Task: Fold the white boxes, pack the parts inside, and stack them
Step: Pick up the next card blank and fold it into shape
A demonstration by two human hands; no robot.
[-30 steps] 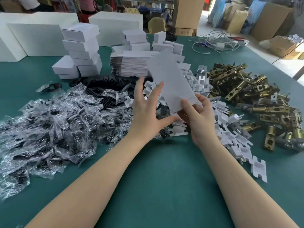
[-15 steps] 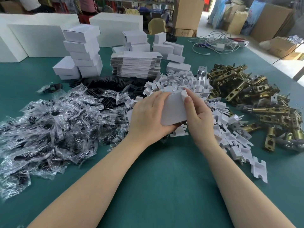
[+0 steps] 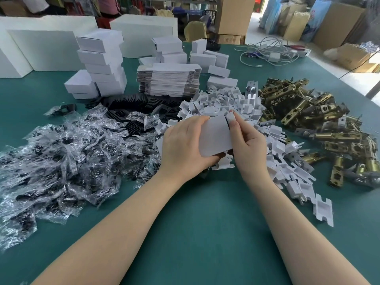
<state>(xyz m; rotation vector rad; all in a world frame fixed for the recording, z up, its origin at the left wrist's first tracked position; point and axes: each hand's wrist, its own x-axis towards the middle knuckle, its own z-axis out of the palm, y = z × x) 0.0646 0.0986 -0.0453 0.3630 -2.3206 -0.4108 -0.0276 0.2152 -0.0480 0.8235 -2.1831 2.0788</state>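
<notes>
Both hands hold one white box (image 3: 214,136) above the green table (image 3: 205,223), over a pile of white card inserts (image 3: 226,101). My left hand (image 3: 183,145) grips its left side, fingers curled behind it. My right hand (image 3: 246,140) holds its right side, and its fingertips press a small end flap at the top right corner. Behind, a stack of flat box blanks (image 3: 167,79) lies beside a tower of folded white boxes (image 3: 102,62). Brass latch parts (image 3: 312,118) are heaped at the right, and clear bags of black parts (image 3: 61,157) at the left.
Black plates (image 3: 133,103) lie fanned behind the bags. More folded boxes (image 3: 205,56) stand at the back, with large white blocks (image 3: 41,44) and a tangle of cables (image 3: 269,50). A loose insert (image 3: 323,209) lies near the right forearm. Cardboard cartons stand beyond the table.
The flat blank held upright a second ago has been brought down and squeezed into a box between both hands. The right fingers now press on its end flap.
</notes>
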